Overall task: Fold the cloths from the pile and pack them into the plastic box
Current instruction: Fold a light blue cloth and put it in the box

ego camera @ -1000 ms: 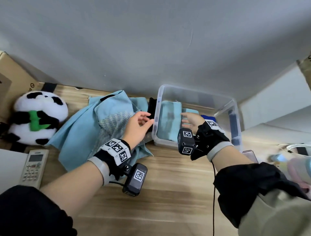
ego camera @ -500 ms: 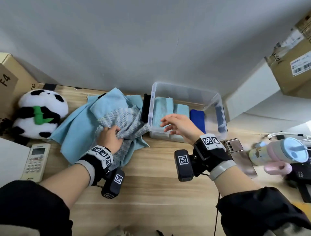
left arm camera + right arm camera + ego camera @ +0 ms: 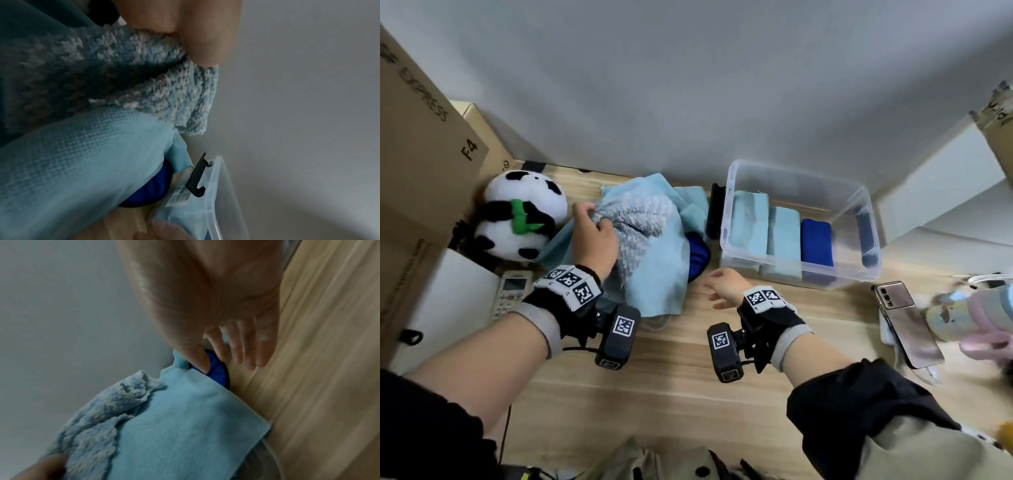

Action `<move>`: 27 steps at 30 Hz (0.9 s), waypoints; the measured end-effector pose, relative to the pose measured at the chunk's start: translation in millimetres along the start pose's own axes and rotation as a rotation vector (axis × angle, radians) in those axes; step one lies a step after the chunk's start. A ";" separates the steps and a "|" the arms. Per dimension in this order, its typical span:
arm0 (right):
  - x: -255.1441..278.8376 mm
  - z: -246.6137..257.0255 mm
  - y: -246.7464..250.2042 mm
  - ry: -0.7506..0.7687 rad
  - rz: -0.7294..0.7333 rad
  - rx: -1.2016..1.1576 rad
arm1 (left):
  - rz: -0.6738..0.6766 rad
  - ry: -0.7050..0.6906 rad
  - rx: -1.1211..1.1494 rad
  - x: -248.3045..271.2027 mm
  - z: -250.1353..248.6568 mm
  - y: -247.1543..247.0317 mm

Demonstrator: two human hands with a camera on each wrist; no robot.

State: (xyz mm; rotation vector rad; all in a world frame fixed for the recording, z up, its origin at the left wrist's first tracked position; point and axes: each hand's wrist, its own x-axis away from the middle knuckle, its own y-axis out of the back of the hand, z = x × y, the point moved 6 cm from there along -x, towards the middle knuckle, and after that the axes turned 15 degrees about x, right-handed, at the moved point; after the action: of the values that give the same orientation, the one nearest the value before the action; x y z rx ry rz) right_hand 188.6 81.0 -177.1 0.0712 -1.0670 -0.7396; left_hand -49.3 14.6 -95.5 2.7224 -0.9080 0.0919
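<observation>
My left hand [image 3: 594, 217] pinches a corner of a fluffy grey-blue cloth [image 3: 640, 222] and holds it up over the pile; the left wrist view shows the fingers [image 3: 205, 48] curled on the fluffy cloth [image 3: 144, 84]. Under it lie light blue cloths [image 3: 664, 274] and a dark blue cloth [image 3: 697, 255]. My right hand [image 3: 710, 291] hovers open over the table beside the pile, its fingers [image 3: 236, 345] straight and reaching toward the dark blue cloth [image 3: 218, 371]. The clear plastic box [image 3: 859, 205] holds two folded light blue cloths [image 3: 750, 222] and a folded dark blue one [image 3: 816, 240].
A panda plush [image 3: 520, 219], a remote [image 3: 512, 294] and cardboard boxes [image 3: 421, 154] crowd the left. A phone [image 3: 907, 318] and a pastel bottle [image 3: 969, 311] lie to the right. The grey wall stands just behind the box. Bare wooden table [image 3: 671, 394] spreads in front.
My left hand went to the pile, took hold of the fluffy cloth and drew it up and left. My right hand left the box and came down beside the pile.
</observation>
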 end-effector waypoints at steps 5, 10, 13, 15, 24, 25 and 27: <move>-13.5 8.7 -35.5 -0.065 0.126 -0.180 | 0.030 0.054 0.034 -2.0 13.8 4.1; -22.0 11.1 -47.0 -0.130 0.098 -0.339 | 0.071 0.100 0.119 -6.4 21.7 2.0; -13.7 17.1 -31.1 -0.075 0.000 -0.338 | 0.074 0.085 0.127 -8.2 20.5 2.3; -0.1 27.7 -16.3 0.020 -0.061 -0.401 | 0.056 0.070 0.132 -7.7 18.0 5.1; 103.4 78.3 80.0 0.458 -0.237 -0.792 | -0.055 0.175 0.241 -7.8 18.7 13.1; 113.5 79.2 87.5 0.482 -0.247 -0.818 | -0.074 0.165 0.253 -6.2 15.3 12.8; 134.1 81.2 100.8 0.568 -0.231 -0.826 | -0.118 0.144 0.275 -7.6 11.3 12.0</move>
State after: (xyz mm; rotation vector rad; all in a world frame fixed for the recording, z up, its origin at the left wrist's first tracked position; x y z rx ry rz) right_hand 210.6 103.3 6.6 -0.2940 -0.1636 -1.2317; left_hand -62.8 6.7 -104.7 2.9654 -0.7405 0.4127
